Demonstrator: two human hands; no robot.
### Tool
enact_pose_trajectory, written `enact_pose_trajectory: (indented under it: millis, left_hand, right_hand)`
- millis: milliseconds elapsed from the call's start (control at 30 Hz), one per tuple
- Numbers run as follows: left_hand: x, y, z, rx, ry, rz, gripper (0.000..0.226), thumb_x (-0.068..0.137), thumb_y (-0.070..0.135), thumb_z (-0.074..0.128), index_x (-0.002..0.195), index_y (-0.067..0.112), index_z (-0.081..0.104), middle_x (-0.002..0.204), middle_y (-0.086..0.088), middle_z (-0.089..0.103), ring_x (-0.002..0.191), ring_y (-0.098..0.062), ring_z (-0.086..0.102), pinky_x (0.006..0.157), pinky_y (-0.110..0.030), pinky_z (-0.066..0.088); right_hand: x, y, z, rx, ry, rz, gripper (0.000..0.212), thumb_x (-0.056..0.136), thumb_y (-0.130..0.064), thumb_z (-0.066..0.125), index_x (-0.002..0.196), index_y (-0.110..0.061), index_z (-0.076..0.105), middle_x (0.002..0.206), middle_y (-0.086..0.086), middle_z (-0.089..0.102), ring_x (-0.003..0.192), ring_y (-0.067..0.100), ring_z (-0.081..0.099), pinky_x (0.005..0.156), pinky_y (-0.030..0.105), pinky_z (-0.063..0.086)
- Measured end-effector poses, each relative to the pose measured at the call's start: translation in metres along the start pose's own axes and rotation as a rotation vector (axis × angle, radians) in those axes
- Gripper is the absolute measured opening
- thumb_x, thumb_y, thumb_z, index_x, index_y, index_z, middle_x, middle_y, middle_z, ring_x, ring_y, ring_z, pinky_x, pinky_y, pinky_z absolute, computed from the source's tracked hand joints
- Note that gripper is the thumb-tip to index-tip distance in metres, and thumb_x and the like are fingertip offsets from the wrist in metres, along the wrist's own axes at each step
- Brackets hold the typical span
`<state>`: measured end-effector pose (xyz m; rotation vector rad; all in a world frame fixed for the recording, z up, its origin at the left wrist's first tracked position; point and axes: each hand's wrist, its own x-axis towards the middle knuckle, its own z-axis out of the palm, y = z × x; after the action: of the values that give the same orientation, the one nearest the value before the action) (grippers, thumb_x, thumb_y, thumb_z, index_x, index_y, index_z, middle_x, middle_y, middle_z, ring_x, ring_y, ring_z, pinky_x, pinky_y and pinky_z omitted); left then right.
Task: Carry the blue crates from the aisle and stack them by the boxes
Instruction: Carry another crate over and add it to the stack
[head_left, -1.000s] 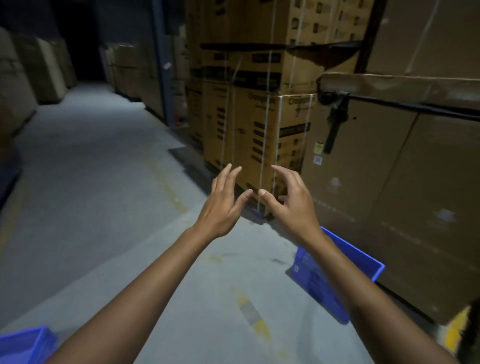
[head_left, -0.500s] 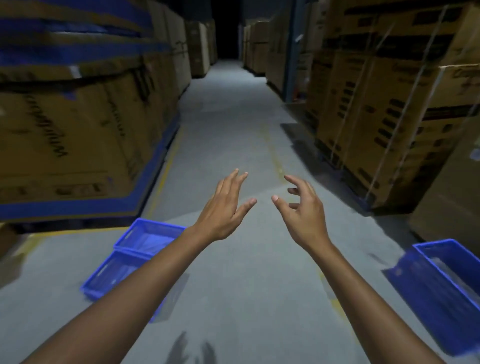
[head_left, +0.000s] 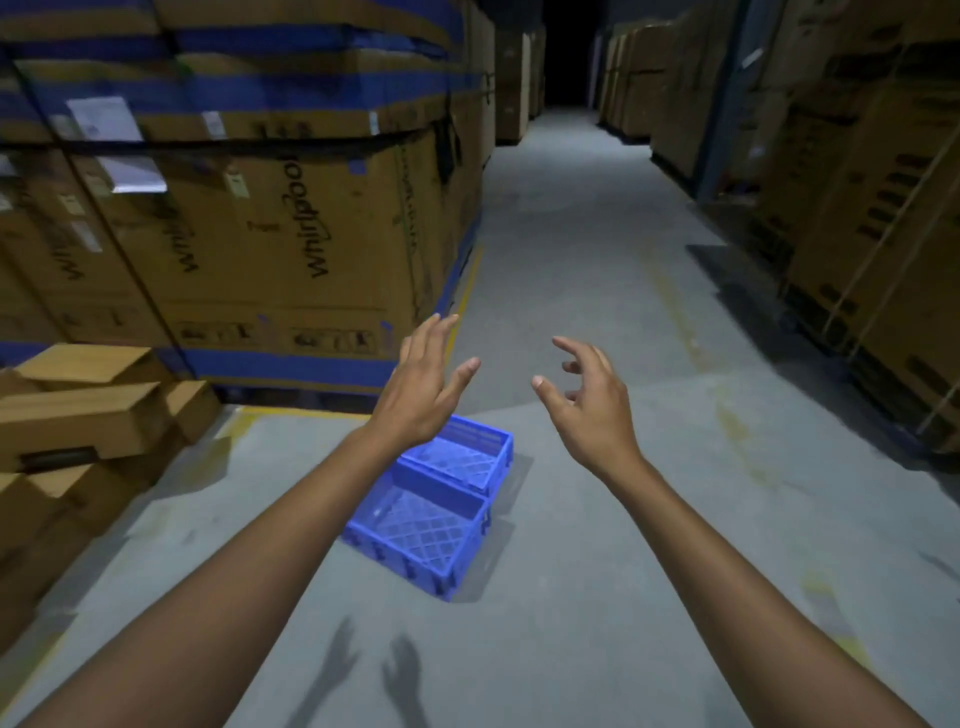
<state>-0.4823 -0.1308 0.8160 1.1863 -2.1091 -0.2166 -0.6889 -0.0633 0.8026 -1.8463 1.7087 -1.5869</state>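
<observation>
Two empty blue plastic crates lie side by side on the concrete aisle floor: the near crate (head_left: 421, 535) and the far crate (head_left: 467, 457) touching it. My left hand (head_left: 423, 389) hovers above the far crate with fingers spread, holding nothing; my left forearm hides part of both crates. My right hand (head_left: 592, 400) is raised to the right of the crates, fingers loosely curled and empty. Neither hand touches a crate.
Tall strapped cardboard boxes (head_left: 291, 218) wall the left side. Smaller loose cartons (head_left: 83, 426) are piled at lower left. More stacked boxes (head_left: 872, 218) line the right side. The grey aisle floor (head_left: 571, 249) runs ahead into darkness, with yellow floor lines.
My view has swung left: the single crate by the right-hand boxes has left the frame and the two floor crates now sit centred under my hands. Both hands stay empty.
</observation>
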Motion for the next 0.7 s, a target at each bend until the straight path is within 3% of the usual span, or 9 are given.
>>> enact_pose_trajectory:
  millis: [267, 700]
  left_hand:
    - [0.010, -0.135, -0.058, -0.019, -0.006, -0.067, 0.060, 0.100, 0.048, 0.039, 0.150, 0.017, 0.028, 0.155, -0.009, 0.027, 0.143, -0.026, 0.021, 0.115, -0.046, 0.026]
    - [0.089, -0.286, -0.079, 0.038, -0.098, -0.087, 0.064, 0.098, 0.056, 0.034, 0.151, 0.022, 0.025, 0.157, -0.007, 0.024, 0.145, -0.025, 0.018, 0.112, -0.045, 0.026]
  right_hand:
    - [0.024, -0.044, 0.136, -0.021, -0.085, 0.006, 0.050, 0.086, -0.026, 0.070, 0.133, -0.020, 0.053, 0.127, -0.003, 0.053, 0.107, 0.014, 0.056, 0.086, 0.046, 0.053]
    - [0.128, -0.040, 0.305, -0.036, -0.042, 0.067, 0.072, 0.086, -0.023, 0.068, 0.148, -0.020, 0.032, 0.137, 0.002, 0.051, 0.118, 0.019, 0.055, 0.090, 0.047, 0.051]
